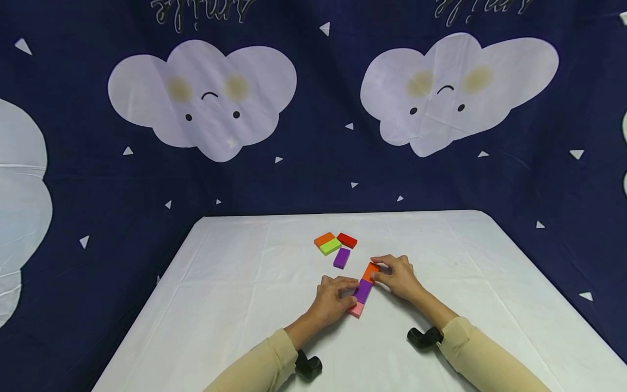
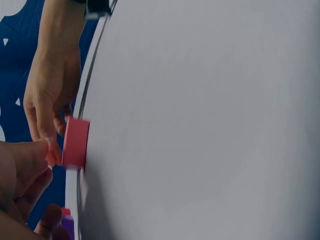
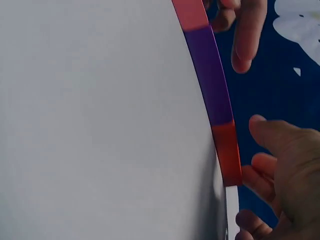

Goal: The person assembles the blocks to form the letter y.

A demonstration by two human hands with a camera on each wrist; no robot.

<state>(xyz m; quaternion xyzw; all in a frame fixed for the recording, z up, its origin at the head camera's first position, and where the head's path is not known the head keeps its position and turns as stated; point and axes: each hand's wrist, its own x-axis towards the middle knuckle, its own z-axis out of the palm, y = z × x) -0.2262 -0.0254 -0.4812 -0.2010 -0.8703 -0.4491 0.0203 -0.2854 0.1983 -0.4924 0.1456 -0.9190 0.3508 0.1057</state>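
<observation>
The white table carries seven small blocks: three joined end to end in a straight line between the person's hands, and four more in a loose group farther back. The line slants away from the person and toward the right. Its near end is a pink block, its middle a purple block, its far end an orange block, each touching the next.

The left hand lies to the left of the line, thumb over the place where pink meets purple, forefinger reaching along the purple one; thumb and forefinger stand well apart. Whether they grip anything, I cannot tell. The right hand is bent around the orange block, its thumb at the right side and forefinger by the far end, with a moderate gap between them; the right wrist view leaves it unclear whether they pinch it.

In the group behind, a second orange block touches a lime green block. A red block sits just to the right, and a second purple block lies nearest the line.

Beyond the table hangs a dark blue cloth printed with pale clouds and small triangles.
</observation>
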